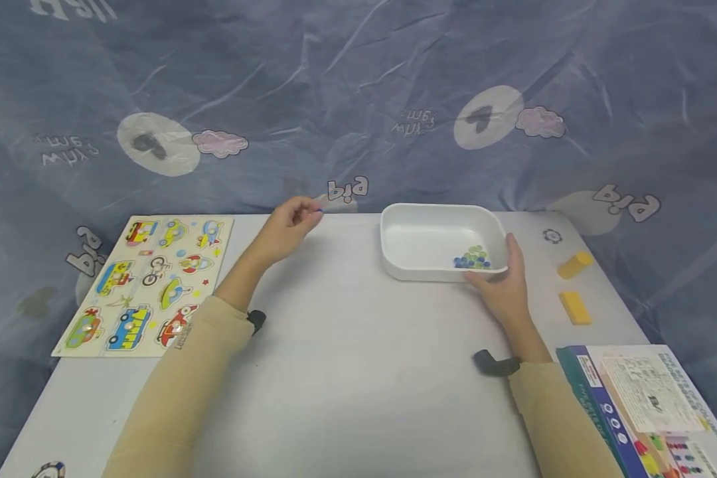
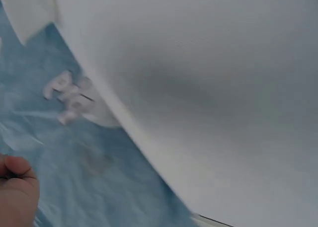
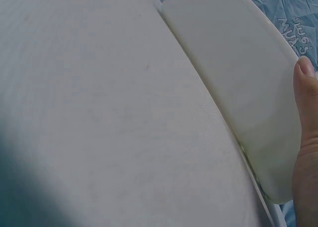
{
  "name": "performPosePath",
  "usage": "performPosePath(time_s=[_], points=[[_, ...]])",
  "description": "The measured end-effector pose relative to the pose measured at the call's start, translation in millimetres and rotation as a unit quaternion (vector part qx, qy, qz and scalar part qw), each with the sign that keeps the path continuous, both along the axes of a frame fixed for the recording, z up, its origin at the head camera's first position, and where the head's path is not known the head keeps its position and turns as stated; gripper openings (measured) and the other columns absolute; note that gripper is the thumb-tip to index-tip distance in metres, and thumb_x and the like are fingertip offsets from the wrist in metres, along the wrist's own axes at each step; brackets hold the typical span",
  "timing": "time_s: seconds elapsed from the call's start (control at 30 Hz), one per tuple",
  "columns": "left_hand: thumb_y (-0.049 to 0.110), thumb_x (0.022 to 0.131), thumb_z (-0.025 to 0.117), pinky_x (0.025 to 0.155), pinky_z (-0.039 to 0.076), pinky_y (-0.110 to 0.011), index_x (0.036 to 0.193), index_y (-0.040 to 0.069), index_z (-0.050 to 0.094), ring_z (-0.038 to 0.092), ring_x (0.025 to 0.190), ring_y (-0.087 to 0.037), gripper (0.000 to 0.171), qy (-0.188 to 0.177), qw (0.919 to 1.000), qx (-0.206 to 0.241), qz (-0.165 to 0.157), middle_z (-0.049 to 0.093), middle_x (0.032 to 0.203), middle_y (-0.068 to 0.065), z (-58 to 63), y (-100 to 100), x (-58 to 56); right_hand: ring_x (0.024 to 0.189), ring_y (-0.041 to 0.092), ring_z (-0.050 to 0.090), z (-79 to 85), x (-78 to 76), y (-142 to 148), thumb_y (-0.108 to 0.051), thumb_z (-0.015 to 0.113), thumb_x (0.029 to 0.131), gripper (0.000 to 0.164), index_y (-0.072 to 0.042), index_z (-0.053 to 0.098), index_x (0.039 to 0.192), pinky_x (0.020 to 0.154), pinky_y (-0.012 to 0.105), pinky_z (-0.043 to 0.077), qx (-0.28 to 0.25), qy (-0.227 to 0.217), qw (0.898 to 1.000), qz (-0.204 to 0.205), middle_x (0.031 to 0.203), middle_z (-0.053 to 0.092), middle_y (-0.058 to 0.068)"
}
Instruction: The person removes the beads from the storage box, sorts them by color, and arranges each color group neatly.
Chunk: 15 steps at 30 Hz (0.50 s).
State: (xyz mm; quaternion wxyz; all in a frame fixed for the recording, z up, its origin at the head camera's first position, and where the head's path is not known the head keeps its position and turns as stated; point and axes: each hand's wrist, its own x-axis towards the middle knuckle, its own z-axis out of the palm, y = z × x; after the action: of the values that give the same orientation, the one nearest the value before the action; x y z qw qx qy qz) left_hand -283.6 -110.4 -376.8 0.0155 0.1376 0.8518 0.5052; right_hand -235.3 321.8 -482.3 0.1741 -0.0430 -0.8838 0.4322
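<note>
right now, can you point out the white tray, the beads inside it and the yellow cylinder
white tray [image 1: 419, 245]: head view, on its bare inner floor
beads [image 1: 473, 258]: head view, on the middle of the cluster
yellow cylinder [image 1: 573, 265]: head view, on its curved side

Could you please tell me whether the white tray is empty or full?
Neither: it is partly filled. Blue and greenish beads lie toward one corner of the white tray, leaving most of its floor bare.

White table [image 1: 358, 378]: puzzle board [image 1: 146, 289] far left, white tray [image 1: 424, 242] far right of centre, yellow cylinder [image 1: 575, 265] and block [image 1: 575, 308] right, printed box [image 1: 651, 405] near right.
</note>
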Motion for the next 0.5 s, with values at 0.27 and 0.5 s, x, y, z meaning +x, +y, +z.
performPosePath(time_s=[0.27, 0.5], points=[[0.036, 0.093, 0.057, 0.046, 0.030, -0.027, 0.116, 0.015, 0.059, 0.030, 0.050, -0.012, 0.031, -0.047, 0.9892, -0.036, 0.134, 0.030, 0.065, 0.002, -34.1, -61, -3.1, 0.148, 0.013, 0.006, 0.6, 2.3, -1, -0.037, 0.082, 0.071, 0.110, -0.039, 0.005, 0.150, 0.120, 0.041, 0.006, -0.005, -0.010, 1.000, 0.002, 0.159, 0.007, -0.012], [0.029, 0.094, 0.056, 0.047, 0.034, -0.026, 0.116, 0.009, 0.059, 0.035, 0.052, -0.011, 0.030, -0.079, 0.9781, -0.077, 0.176, 0.036, 0.066, 0.001, -52.3, -79, -8.9, 0.148, 0.012, 0.006, 1.6, 2.9, -3, -0.036, 0.081, 0.072, 0.110, -0.039, 0.004, 0.150, 0.121, 0.040, 0.005, -0.012, -0.013, 1.000, 0.007, 0.159, 0.006, -0.011]])
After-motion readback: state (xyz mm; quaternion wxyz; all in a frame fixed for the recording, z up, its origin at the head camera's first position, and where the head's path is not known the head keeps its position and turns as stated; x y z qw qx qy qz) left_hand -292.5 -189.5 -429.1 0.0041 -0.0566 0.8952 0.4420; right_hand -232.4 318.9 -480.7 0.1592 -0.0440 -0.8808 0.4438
